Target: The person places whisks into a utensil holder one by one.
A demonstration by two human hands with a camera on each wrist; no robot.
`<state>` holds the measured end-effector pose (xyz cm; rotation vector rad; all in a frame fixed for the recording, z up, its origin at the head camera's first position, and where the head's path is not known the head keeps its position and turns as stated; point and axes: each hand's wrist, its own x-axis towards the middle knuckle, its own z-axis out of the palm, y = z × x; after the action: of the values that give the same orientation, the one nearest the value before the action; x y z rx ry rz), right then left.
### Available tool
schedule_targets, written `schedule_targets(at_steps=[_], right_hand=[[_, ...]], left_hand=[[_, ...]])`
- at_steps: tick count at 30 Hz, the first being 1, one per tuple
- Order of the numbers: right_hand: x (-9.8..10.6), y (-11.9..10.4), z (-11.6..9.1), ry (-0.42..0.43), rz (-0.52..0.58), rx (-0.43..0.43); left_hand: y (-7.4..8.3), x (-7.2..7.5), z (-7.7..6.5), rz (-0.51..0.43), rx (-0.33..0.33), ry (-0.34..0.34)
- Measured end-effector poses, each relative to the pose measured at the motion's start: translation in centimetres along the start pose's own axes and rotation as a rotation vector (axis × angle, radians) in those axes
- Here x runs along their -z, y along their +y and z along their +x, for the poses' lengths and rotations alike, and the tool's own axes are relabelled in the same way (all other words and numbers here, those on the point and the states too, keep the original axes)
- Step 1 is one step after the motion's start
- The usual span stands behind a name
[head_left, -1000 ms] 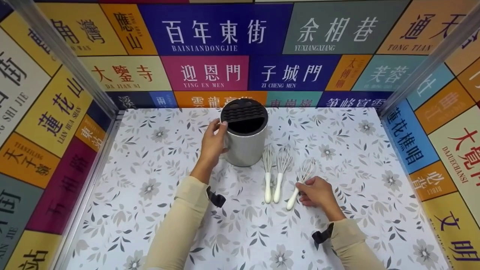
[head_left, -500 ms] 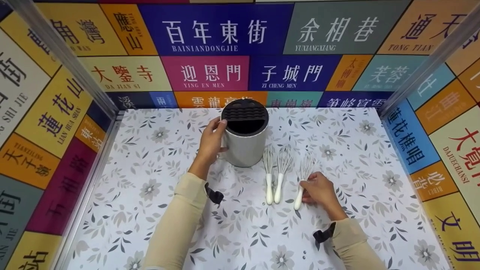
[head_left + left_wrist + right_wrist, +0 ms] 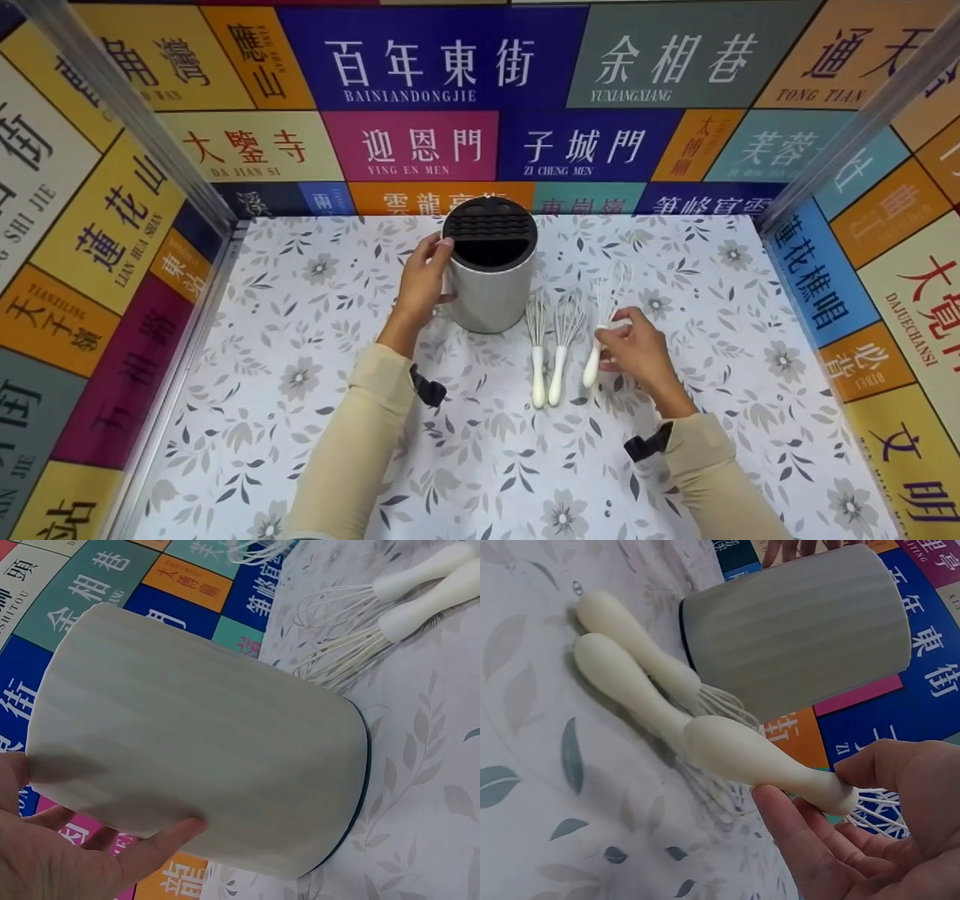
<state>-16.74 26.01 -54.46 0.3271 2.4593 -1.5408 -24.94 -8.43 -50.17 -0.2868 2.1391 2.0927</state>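
A light grey cylindrical utensil holder (image 3: 491,296) stands upright at the table's back middle. Its black top has wavy slats at the rear and a dark opening in front. My left hand (image 3: 421,281) holds it at the left side, one digit at the rim and another against the wall (image 3: 202,750) lower down. In my right hand (image 3: 637,349) is a whisk with a white handle (image 3: 735,754), pinched between thumb and fingers near the wires, which point toward the back. Two similar whisks (image 3: 538,379) (image 3: 556,375) lie side by side in front of the holder.
The tabletop (image 3: 300,450) has a white covering with grey leaves and flowers. Colourful panels with Chinese lettering (image 3: 427,60) wall in the back and both sides, with metal posts (image 3: 187,172) at the corners. Each wrist carries a black strap-on device (image 3: 429,386).
My right hand has taken a firmer pinch on the third whisk and moved it toward the back. The left hand and the utensil holder have barely moved; the other two whisks stay where they lay.
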Motion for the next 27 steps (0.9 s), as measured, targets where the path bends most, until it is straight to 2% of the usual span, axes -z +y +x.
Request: schedule_targets(at_steps=[11, 27], right_hand=[[-0.1, -6.1, 0.3, -0.034, 0.058, 0.152], [-1.4, -13.9, 0.4, -0.016, 0.094, 0.329]], left_hand=[[-0.1, -0.2, 0.1, -0.020, -0.009, 0.016], [-0.3, -0.1, 0.0, -0.029, -0.011, 0.001]])
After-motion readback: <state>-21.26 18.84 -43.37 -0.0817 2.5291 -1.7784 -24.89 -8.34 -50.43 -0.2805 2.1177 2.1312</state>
